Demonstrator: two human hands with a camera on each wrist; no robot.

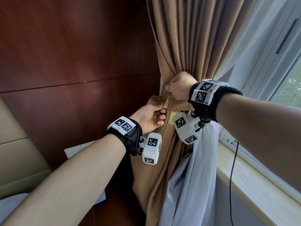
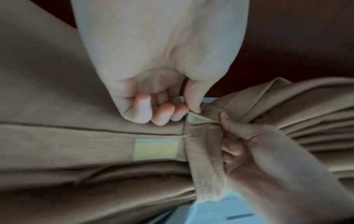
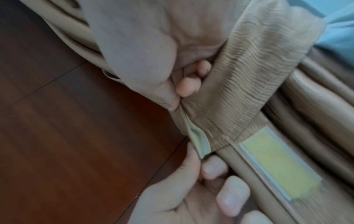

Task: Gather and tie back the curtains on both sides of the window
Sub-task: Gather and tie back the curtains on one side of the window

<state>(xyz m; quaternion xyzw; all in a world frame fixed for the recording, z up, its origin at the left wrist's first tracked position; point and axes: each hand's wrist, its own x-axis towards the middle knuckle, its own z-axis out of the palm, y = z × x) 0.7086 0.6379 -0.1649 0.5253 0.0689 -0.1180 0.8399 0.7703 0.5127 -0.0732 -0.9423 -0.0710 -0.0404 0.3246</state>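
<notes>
The brown curtain point(image 1: 187, 38) hangs gathered into a bunch beside the wood wall. A matching fabric tieback band point(image 1: 179, 106) wraps round it at hand height. My left hand point(image 1: 162, 110) pinches the band's free end point(image 2: 193, 118), which has a pale fastening strip point(image 3: 197, 141) on its inner face. My right hand point(image 1: 168, 88) grips the band point(image 3: 239, 91) and the bunched folds just above, thumb and fingers curled round the cloth. A yellow fastening patch point(image 2: 156, 149) lies bare on the fabric just below the band, also seen in the right wrist view point(image 3: 277, 166).
A pale sheer curtain point(image 1: 195, 168) hangs behind the brown one, toward the window point(image 1: 290, 88). A stone sill point(image 1: 254, 185) runs along the right, with a black cable point(image 1: 232, 168) draped over it. Dark wood panelling point(image 1: 73, 62) fills the left; a beige padded panel point(image 1: 16, 152) stands at the far left.
</notes>
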